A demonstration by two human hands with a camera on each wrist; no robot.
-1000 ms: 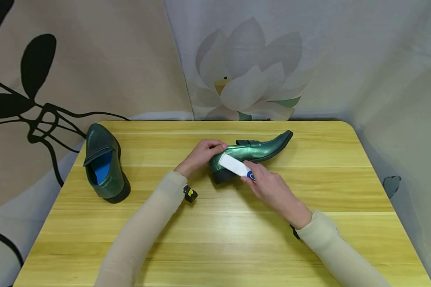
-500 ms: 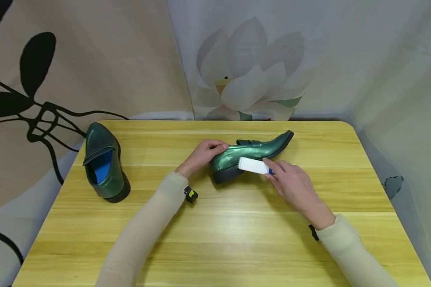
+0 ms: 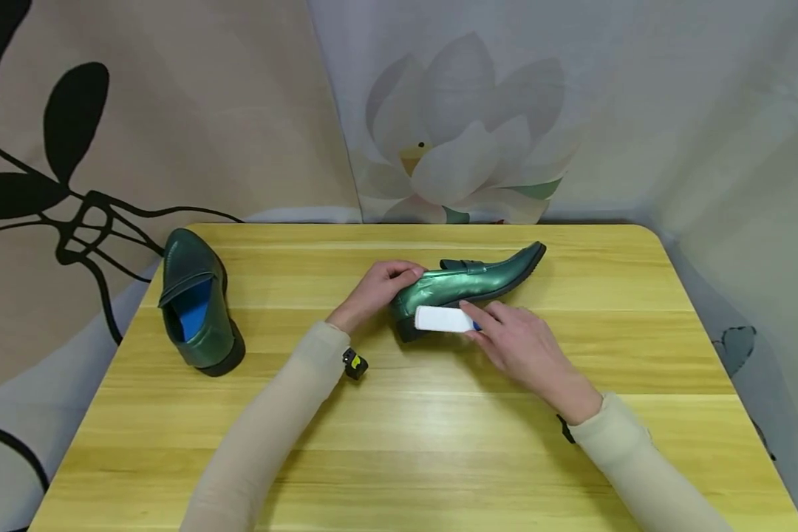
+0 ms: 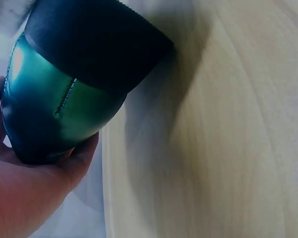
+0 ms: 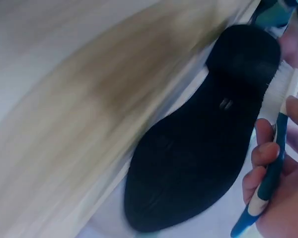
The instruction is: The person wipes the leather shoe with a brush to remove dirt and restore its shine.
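Observation:
A shiny green loafer with a black sole is tipped on the table, its toe pointing up to the right. My left hand grips it at the back opening, thumb on the near side; the left wrist view shows the fingers around the green heel counter. My right hand holds a scrub brush by its blue-and-white handle. In the right wrist view the white bristles face the shoe's side, right at the heel edge. The brush head overlaps the heel block in the head view.
The matching green loafer, with a blue insole, stands upright at the table's left edge. The wooden table reaches back to a printed curtain with a flower. Black wrist devices sit at both cuffs.
The right hand swept the brush rightward along the shoe's side, then back left to the heel, with the brush head now lower and more level. The left hand and shoe stay nearly still.

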